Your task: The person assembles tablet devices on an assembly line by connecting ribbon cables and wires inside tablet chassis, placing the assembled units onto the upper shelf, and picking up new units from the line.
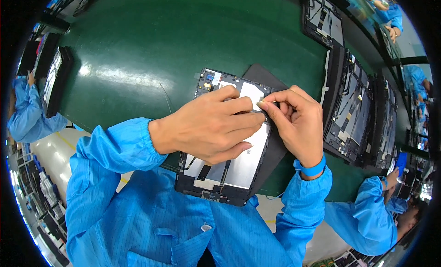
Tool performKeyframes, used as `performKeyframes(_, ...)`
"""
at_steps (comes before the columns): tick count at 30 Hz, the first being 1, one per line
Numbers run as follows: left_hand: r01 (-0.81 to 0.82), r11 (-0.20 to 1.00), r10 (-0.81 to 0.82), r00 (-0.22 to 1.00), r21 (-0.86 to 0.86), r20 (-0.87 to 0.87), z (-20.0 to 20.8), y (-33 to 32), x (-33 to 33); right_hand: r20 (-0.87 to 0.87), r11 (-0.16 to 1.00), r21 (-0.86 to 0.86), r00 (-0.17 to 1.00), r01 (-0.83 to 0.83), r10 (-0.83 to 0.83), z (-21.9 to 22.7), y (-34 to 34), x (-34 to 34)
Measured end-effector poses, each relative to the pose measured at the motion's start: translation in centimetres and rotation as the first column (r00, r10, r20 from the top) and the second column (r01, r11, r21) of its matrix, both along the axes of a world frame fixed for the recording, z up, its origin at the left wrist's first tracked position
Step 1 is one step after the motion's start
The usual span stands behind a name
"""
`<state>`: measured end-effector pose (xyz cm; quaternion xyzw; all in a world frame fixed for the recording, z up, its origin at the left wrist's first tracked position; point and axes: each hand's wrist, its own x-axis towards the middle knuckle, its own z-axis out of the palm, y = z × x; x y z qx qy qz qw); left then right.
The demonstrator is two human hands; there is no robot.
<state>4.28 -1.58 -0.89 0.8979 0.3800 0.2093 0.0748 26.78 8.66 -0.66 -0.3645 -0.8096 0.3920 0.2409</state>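
An opened tablet [245, 170] with a black frame and silver metal plates lies tilted on the green table, partly over a dark flat pad [276, 163]. My left hand [213, 124] rests palm down across its middle, fingers bent and apart, with the thumb stretched toward the near side. From the right, my right hand [298, 122] reaches the tablet's upper right edge. Its thumb and forefinger pinch together beside the left fingertips; whatever lies between them is too small to make out. A blue band [311, 167] circles my right wrist.
More opened tablets [351, 110] stand in dark holders to the right, and another tablet [324, 19] lies at the far right. Dark-cased devices [57, 81] stand at the left edge. Co-workers in blue sit at the left [32, 106] and right [367, 216].
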Motion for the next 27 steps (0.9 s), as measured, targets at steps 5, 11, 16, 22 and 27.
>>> performKeyframes(5,-0.011,1.0,0.012,0.993,-0.008,0.114,-0.4,0.5,-0.1,-0.018,0.999,-0.011,0.999,0.043,-0.043,0.1,-0.1,-0.3)
performKeyframes(11,-0.031,0.999,0.033,0.989,-0.013,0.142,-0.1,0.5,-0.1,0.008,0.848,-0.526,0.998,0.062,-0.067,2.4,0.1,0.7)
performKeyframes(16,-0.025,0.999,0.029,0.989,-0.033,0.147,-0.2,0.4,0.0,0.084,0.721,-0.693,0.996,0.027,0.043,3.6,0.5,1.1)
performKeyframes(22,-0.022,0.999,0.027,0.987,-0.031,0.16,-0.5,0.3,0.0,0.072,0.694,-0.72,0.997,0.026,0.037,3.6,0.6,1.1)
performKeyframes(27,-0.015,0.999,0.021,0.988,-0.041,0.151,-0.4,0.5,-0.1,0.088,0.694,-0.719,0.995,0.036,0.04,3.6,0.8,1.1)
